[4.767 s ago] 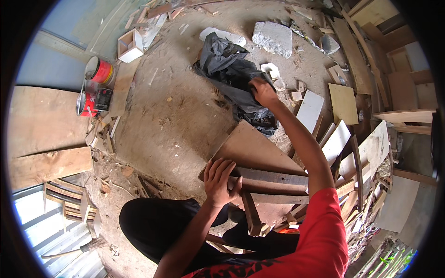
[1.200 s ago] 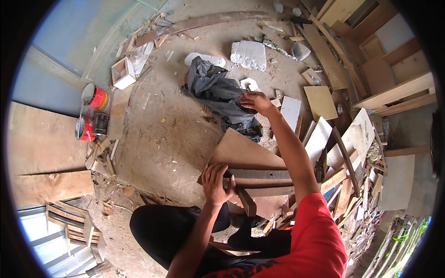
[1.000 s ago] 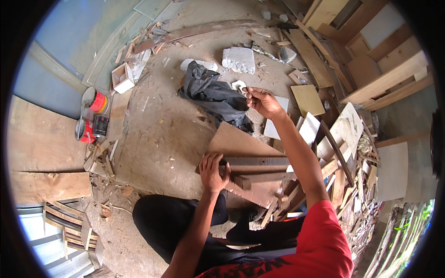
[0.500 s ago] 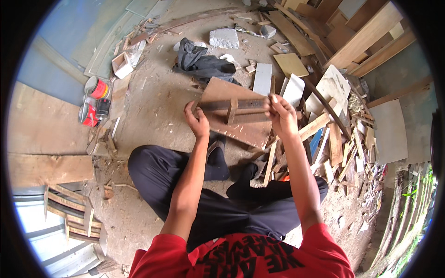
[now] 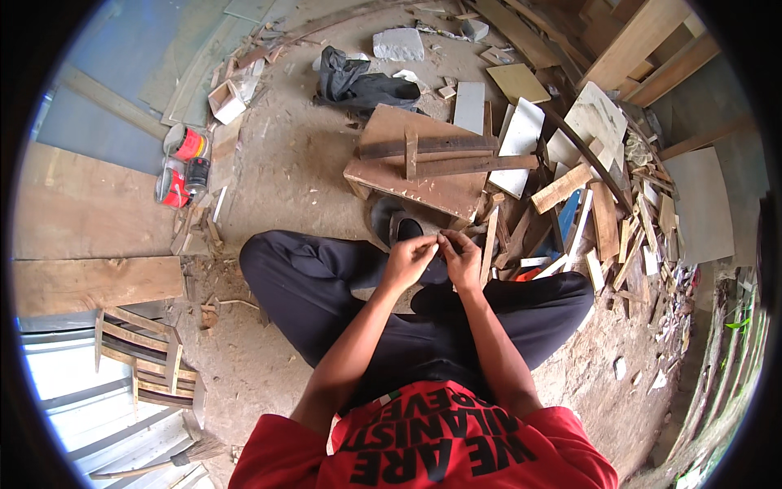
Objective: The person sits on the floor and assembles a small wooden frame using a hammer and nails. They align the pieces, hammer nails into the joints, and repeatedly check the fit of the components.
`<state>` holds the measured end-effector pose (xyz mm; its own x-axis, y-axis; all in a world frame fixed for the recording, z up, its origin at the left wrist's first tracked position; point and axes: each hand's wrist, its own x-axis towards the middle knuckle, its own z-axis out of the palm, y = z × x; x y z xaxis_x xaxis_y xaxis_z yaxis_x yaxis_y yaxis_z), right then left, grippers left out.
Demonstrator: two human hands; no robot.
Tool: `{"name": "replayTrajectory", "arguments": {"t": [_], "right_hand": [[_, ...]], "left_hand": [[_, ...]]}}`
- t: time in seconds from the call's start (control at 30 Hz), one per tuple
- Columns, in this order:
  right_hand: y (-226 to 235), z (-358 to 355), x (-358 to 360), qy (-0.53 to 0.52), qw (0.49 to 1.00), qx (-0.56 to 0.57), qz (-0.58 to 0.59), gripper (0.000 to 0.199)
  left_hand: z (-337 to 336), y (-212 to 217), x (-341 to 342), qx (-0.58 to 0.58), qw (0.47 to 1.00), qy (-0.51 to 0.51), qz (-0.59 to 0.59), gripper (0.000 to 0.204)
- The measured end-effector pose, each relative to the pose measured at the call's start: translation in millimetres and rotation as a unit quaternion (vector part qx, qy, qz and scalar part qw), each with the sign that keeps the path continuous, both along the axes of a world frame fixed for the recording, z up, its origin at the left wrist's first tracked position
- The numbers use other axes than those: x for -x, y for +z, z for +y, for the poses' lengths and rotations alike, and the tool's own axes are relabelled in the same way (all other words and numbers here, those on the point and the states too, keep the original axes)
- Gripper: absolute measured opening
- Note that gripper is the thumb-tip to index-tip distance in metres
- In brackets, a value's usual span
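Left hand point(image 5: 410, 257) fingertips against right hand point(image 5: 463, 253)

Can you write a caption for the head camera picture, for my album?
Seated on a dirt floor, left hand and right hand meet fingertip to fingertip over dark trousers, below a wooden board.

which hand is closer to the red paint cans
Left. The left hand is over the lap on the side towards the red paint cans, which stand far off to the left; the right hand touches it on the far side.
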<state>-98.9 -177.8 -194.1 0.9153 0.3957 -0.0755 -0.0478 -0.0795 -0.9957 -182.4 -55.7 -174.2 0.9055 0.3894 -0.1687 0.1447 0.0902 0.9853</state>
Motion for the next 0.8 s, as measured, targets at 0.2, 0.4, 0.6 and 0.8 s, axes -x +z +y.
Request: {"name": "replayTrajectory", "arguments": {"t": [0.2, 0.4, 0.6, 0.8], "right_hand": [[31.8, -13.6, -9.0, 0.01, 0.998, 0.057, -0.017, 0.021], [15.7, -23.1, -11.5, 0.029, 0.997, 0.062, -0.047, 0.036], [-62.6, -66.4, -106.7, -0.271, 0.954, 0.029, 0.124, 0.034], [-152.8, -109.7, -113.2, -0.235, 0.882, 0.409, 0.027, 0.037]], "left_hand": [[7.9, 12.6, -23.9, -0.115, 0.989, -0.087, 0.046, 0.025], [4.3, -14.5, -12.3, -0.176, 0.983, -0.043, 0.018, 0.019], [50.7, -42.3, 8.3, 0.064, 0.986, 0.149, -0.029, 0.015], [51.7, -43.9, -12.1, 0.122, 0.97, 0.21, -0.017, 0.017]]}}
